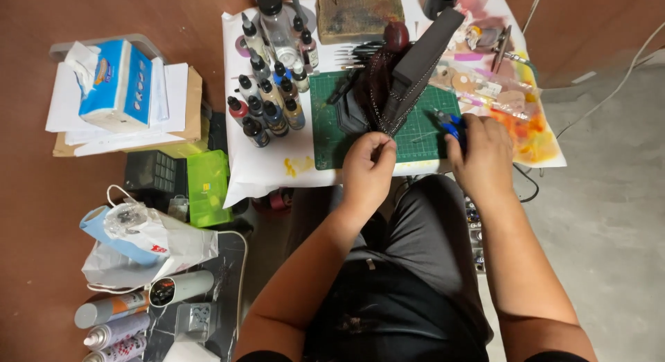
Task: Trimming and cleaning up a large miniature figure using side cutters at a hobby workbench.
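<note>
**Chain end pinched at the model's near tip**

Head view: left hand [368, 169] fingers pinch shut on the fine chain [379, 102] draping the dark model [409, 71], whose long axis runs up-right away. Right hand [483, 157] grips blue pliers [449, 124] just beside, over the green cutting mat [332, 137].

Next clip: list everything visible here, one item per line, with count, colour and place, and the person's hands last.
dark model: one, black-grey with fine chains, upright on the mat
cutting mat: one, green, on the white sheet
small bottles: more than a dozen, dark caps, left of the mat
sponge block: one, brownish, top centre
paint-stained paper: one, orange-yellow blotches, right of the mat
tissue box: one, blue-white, on a paper stack, upper left
plastic box: one, lime green, on the floor
spray cans: several, grey-white, bottom left
blue-handled tool: one, at the right hand
left hand: pinching the model's lower edge
right hand: gripping the tool
</note>
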